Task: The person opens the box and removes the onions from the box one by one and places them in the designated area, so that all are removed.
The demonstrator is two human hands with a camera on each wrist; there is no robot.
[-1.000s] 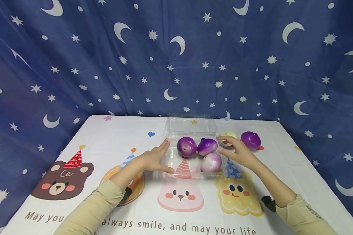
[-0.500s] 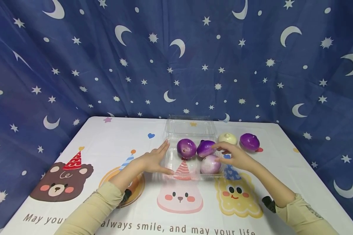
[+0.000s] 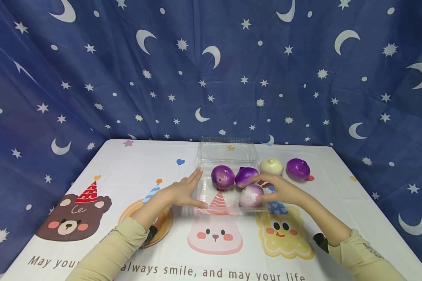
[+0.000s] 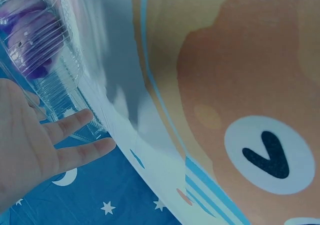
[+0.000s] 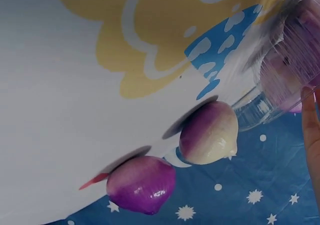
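A clear plastic clamshell box [image 3: 207,199] stands on the table with its lid [image 3: 219,151] folded back. Inside are a round purple onion [image 3: 223,177], a darker purple onion [image 3: 245,176] and a pale purple onion [image 3: 251,196]. My left hand [image 3: 183,192], fingers spread, rests along the box's left side; in the left wrist view the left hand [image 4: 35,145] shows beside the ribbed plastic wall. My right hand [image 3: 283,189] reaches over the box's right side, index finger at the darker onion and thumb at the pale one. In the right wrist view, just one finger [image 5: 311,135] shows.
Right of the box, a whitish onion [image 3: 271,167] and another purple onion [image 3: 298,169] lie on the white printed tablecloth [image 3: 154,154]. A blue curtain [image 3: 183,78] with moons and stars hangs behind the table's back edge.
My right hand has moved left and slightly down, from the box's right edge to over the onions inside. It uncovers the whitish onion. The left hand stays where it was.
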